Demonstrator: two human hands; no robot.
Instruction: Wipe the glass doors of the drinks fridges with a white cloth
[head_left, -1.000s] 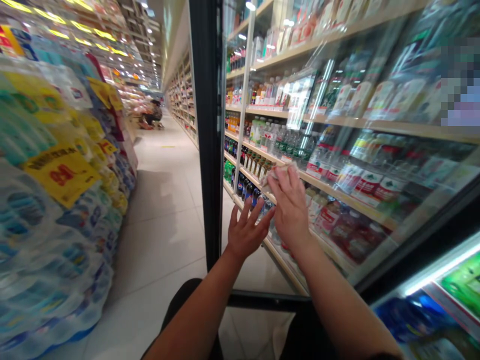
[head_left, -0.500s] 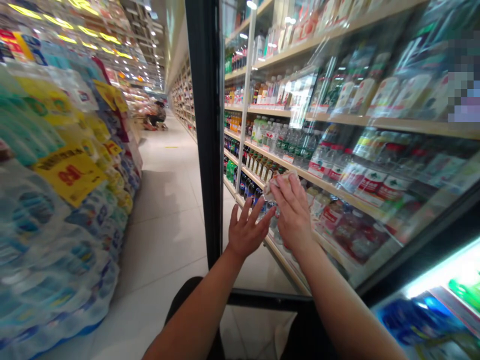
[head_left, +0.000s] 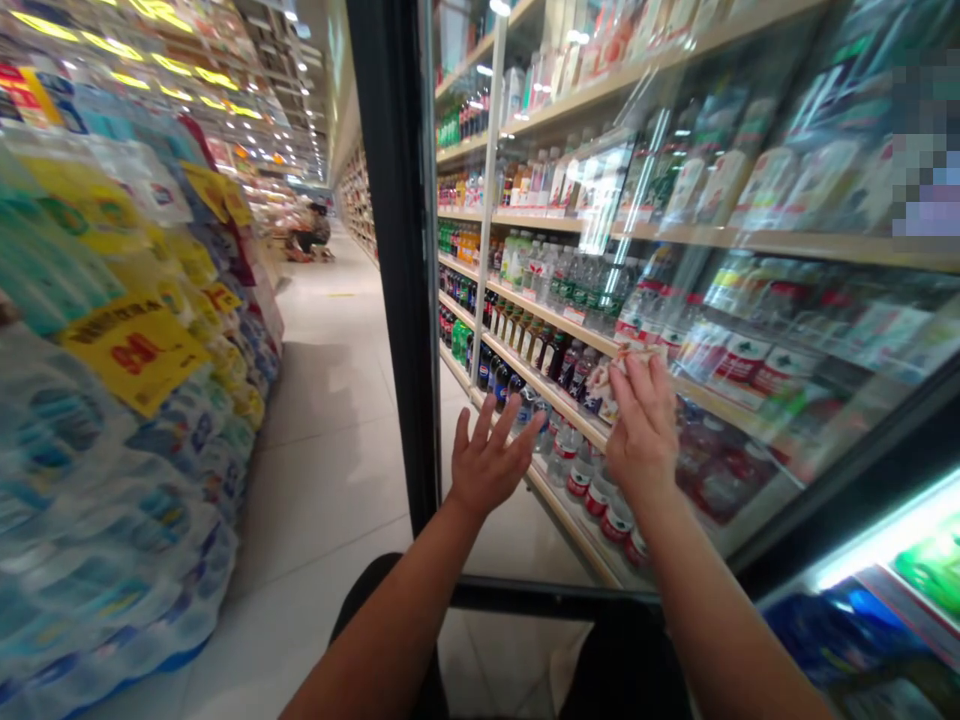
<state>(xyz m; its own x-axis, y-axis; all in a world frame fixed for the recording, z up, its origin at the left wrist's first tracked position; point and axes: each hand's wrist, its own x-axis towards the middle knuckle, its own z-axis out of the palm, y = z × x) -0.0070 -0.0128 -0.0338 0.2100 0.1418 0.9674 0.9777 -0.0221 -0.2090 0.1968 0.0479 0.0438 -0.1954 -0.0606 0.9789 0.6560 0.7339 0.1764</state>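
Observation:
A black-framed glass door [head_left: 480,540] of a drinks cooler stands swung open in front of me. My right hand [head_left: 645,425] presses a crumpled, light-coloured cloth [head_left: 600,385] with reddish marks against the pane, fingers laid flat over it. Left of it, my left hand [head_left: 491,455] has its fingers spread and holds nothing; it is at the glass, though I cannot tell whether the palm touches. Through the pane I see shelves of bottles, among them water bottles with red labels [head_left: 579,478] below my right hand.
Shrink-wrapped bottle packs [head_left: 127,500] are stacked at the left, with a yellow price sign [head_left: 135,350]. A tiled aisle floor [head_left: 322,440] runs between them and the door's black edge [head_left: 401,250]. Far down it a person [head_left: 311,232] crouches. Lit cooler shelves [head_left: 885,590] show at lower right.
My right hand has slid the cloth to the right across the glass, away from my left hand. The left hand has stayed almost in place, fingers still spread.

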